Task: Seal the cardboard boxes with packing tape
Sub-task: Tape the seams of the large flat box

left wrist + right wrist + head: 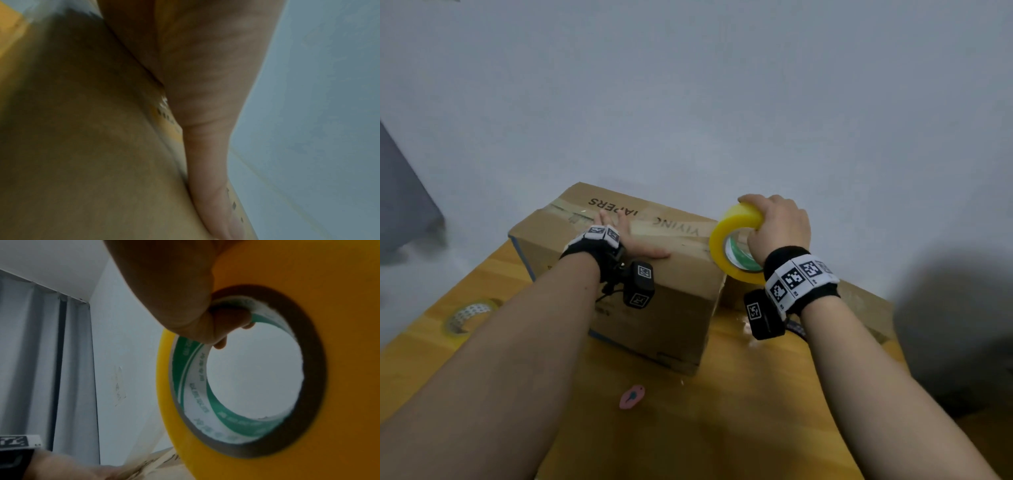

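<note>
Two hands work at a cardboard box (626, 274) standing on the wooden desk (688, 428). Left hand (633, 240) lies flat on the box top, fingers straight and slightly spread, pressing the taped seam. Right hand (779, 228), just beyond the box's right edge, grips a yellow packing tape roll (736, 246), fingers curled over its rim and into the core. Second tape roll (467, 317) lies at the desk's left edge; a pink tag (632, 396) lies near.
</note>
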